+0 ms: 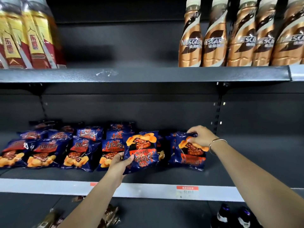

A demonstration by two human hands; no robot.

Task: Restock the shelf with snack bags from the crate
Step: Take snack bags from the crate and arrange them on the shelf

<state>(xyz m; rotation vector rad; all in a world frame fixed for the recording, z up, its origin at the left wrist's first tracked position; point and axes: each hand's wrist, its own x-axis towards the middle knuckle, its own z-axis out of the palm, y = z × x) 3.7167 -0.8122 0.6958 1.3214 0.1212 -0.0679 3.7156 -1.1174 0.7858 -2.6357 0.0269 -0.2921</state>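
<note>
Several dark blue snack bags with orange chips printed on them lie in rows on the middle shelf. My left hand grips one snack bag by its lower left corner, upside down, just above the shelf near the centre. My right hand pinches the top of another upside-down snack bag that rests on the shelf at the right end of the row. The crate is out of view.
Coffee bottles stand on the upper shelf at the right, yellow-and-red drink packs at the left. Dark bottles and brown packets sit on the lower shelf. Bare shelf stretches right of the bags.
</note>
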